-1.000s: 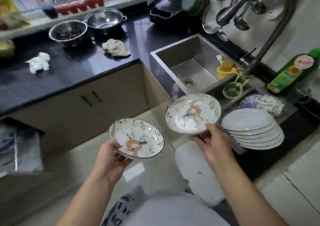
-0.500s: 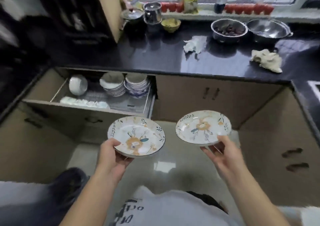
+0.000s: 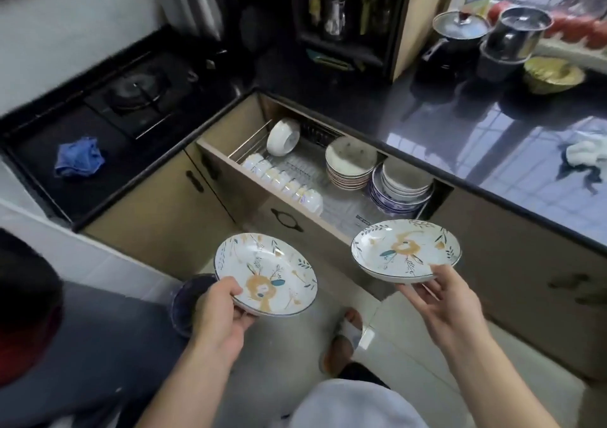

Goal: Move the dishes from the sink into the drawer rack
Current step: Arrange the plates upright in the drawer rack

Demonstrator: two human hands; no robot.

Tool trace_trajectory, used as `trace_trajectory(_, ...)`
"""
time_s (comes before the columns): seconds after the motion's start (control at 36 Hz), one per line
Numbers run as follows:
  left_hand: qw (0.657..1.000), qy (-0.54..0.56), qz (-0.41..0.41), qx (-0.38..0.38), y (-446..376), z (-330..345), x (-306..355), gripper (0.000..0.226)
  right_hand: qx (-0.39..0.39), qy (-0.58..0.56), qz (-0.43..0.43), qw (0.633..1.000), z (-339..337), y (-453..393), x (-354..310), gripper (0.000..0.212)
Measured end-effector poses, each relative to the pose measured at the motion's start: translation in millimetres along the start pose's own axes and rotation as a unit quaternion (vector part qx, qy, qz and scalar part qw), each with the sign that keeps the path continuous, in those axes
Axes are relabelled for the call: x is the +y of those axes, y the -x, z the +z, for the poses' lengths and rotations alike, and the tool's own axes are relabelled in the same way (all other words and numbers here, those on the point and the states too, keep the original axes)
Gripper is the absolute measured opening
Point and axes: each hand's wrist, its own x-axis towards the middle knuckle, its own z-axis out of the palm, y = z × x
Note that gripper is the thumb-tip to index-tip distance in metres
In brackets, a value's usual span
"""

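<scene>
White china with an orange and teal pattern fills both hands. The left hand (image 3: 226, 312) grips one plate (image 3: 266, 275) at its near rim, thumb on top and fingers (image 3: 244, 317) curled under; the right hand (image 3: 440, 299) holds a second plate (image 3: 405, 250) the same way, fingers (image 3: 418, 291) spread beneath the near edge. Both plates hang in the air in front of the open drawer (image 3: 279, 211), neither yet over it, the right one nearer its front corner.

Inside the drawer a wire rack (image 3: 297, 168) carries a row of small white cups (image 3: 284, 183) along the front, a tipped white bowl (image 3: 282, 137) at the back left, a stack of plates (image 3: 349, 163) in the middle and a stack of bowls (image 3: 400, 186) on the right.

The step in hand seems to be setting these two down. The middle stack looks the likeliest home, since its plates appear similar in shape. It would be wise to place one plate at a time: lower the right plate first, level and centred on the stack, rim clear of the bowls touching beside it, then release. The left plate should wait low and steady until the way is free. A one-edged grip on glazed china may slip, so tilting is best avoided. The dark surface (image 3: 492, 122) overhangs the back of the drawer, so the approach should come from the front.
</scene>
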Motion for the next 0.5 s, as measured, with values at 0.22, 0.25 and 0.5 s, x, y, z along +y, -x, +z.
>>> trace_trajectory(0.22,0.998,0.02,0.02,0.053,-52,52,82,0.037,-0.047,0.069,0.064,0.994,116,-68,-23,0.006)
trace_trajectory(0.25,0.998,0.023,0.029,0.053,-56,59,90,0.034,-0.054,0.076,0.068,0.993,129,-74,-26,0.007)
trace_trajectory(0.5,0.995,0.045,0.019,0.085,-122,81,142,0.025,-0.091,0.117,0.086,0.985,228,-129,-20,0.016)
